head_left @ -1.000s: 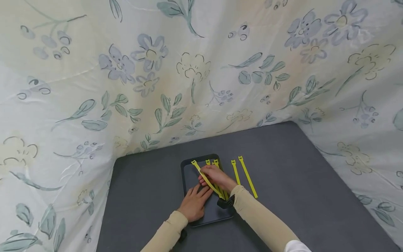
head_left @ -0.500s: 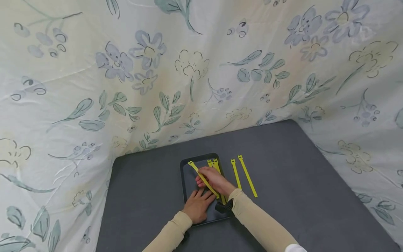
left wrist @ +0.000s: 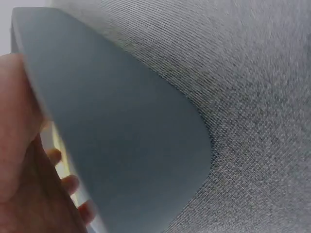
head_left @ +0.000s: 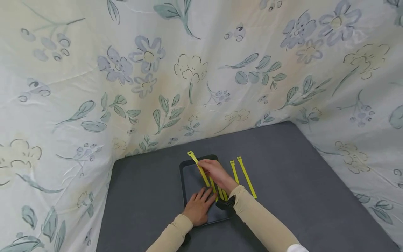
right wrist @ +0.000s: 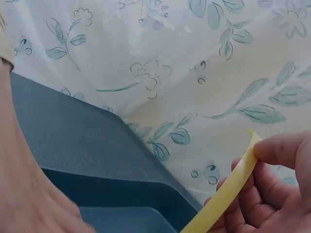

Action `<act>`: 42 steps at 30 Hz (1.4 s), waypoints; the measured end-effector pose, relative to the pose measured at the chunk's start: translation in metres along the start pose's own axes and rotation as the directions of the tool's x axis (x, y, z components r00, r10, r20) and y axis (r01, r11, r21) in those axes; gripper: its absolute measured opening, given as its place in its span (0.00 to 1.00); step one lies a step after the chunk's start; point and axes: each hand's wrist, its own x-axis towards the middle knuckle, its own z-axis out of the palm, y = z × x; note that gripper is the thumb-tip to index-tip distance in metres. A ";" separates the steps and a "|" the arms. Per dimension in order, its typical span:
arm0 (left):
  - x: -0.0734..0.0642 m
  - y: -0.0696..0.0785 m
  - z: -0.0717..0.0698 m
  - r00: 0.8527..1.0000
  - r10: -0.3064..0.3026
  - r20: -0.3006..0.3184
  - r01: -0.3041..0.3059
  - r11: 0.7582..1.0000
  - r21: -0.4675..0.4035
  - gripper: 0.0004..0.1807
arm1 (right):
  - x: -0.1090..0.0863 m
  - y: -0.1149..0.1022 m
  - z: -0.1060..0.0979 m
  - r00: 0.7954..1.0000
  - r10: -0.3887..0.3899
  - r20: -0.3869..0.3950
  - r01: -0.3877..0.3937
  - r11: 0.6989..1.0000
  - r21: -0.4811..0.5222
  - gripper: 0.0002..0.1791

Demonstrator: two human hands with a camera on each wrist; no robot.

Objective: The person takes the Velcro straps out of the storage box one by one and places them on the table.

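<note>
A yellow hook-and-loop cable tie [head_left: 203,174] with a slotted head is pinched between thumb and fingers of my right hand [head_left: 217,172], slanting over the dark tray [head_left: 182,182]. Its head reaches past the tray's far rim. In the right wrist view, the cable tie [right wrist: 228,199] bends slightly below the thumb. My left hand [head_left: 197,209] rests in the tray with fingers spread, fingertips right at one of several more yellow cable ties [head_left: 223,193] along the tray's right side. My right hand and wrist partly hide those ties. In the left wrist view, my left hand [left wrist: 17,145] overlaps the tray's side wall [left wrist: 126,126].
Two more yellow cable ties, a nearer one [head_left: 234,171] and an outer one [head_left: 247,176], lie on the grey table [head_left: 283,182] right of the tray. A floral curtain [head_left: 189,70] rises behind the table and along its sides.
My right hand has moved forward with the cable tie, lifting its tail away from my left fingers and bringing its head beyond the far rim. My left hand has shifted slightly right.
</note>
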 end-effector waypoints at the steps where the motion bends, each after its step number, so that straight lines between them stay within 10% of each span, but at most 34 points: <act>1: -0.002 -0.001 0.000 1.000 -0.008 -0.006 0.008 1.000 -0.017 0.41 | 0.000 0.001 -0.001 1.000 -0.001 -0.011 0.001 1.000 -0.013 0.17; 6: -0.016 -0.018 -0.007 0.985 -0.119 -0.124 0.106 0.988 -0.109 0.35 | 0.000 0.002 -0.006 0.997 0.025 -0.078 -0.030 0.997 -0.067 0.19; 8: -0.019 -0.031 -0.008 0.949 -0.232 -0.213 0.195 0.963 -0.184 0.35 | 0.000 0.003 -0.010 0.995 0.030 -0.096 -0.036 0.997 -0.066 0.19; 10: -0.022 -0.044 -0.005 0.875 -0.387 -0.291 0.288 0.899 -0.328 0.34 | -0.001 0.002 -0.013 0.993 0.035 -0.111 -0.040 0.998 -0.044 0.19; 12: -0.025 -0.057 -0.002 0.790 -0.546 -0.280 0.338 0.768 -0.544 0.30 | -0.002 0.001 -0.016 0.993 0.044 -0.113 -0.045 0.999 -0.010 0.18; 15: -0.034 -0.075 0.006 0.711 -0.694 -0.114 0.295 0.441 -0.847 0.22 | -0.003 -0.001 -0.019 0.993 0.059 -0.100 -0.057 0.998 0.026 0.18; 17: -0.044 -0.086 0.012 0.713 -0.701 0.022 0.242 0.217 -0.946 0.18 | -0.003 -0.002 -0.022 0.994 0.066 -0.082 -0.063 0.997 0.038 0.17; 19: -0.052 -0.093 0.020 0.745 -0.652 0.139 0.221 0.045 -0.974 0.18 | -0.004 -0.003 -0.026 0.995 0.070 -0.070 -0.068 0.997 0.042 0.17; 22: -0.059 -0.101 0.030 0.802 -0.547 0.238 0.236 -0.076 -0.969 0.21 | -0.004 -0.004 -0.033 0.995 0.072 -0.066 -0.069 0.997 0.037 0.16; 25: -0.062 -0.105 0.036 0.846 -0.446 0.293 0.281 -0.095 -0.955 0.23 | -0.005 -0.004 -0.040 0.995 0.073 -0.064 -0.071 0.997 0.033 0.17; 29: -0.059 -0.107 0.036 0.878 -0.343 0.333 0.347 -0.021 -0.938 0.26 | -0.007 -0.006 -0.048 0.993 0.085 -0.086 -0.085 0.996 0.008 0.19; 42: -0.052 -0.108 0.032 0.878 -0.246 0.412 0.434 0.043 -0.900 0.32 | -0.016 -0.009 -0.081 0.985 0.079 -0.152 -0.093 0.992 -0.090 0.21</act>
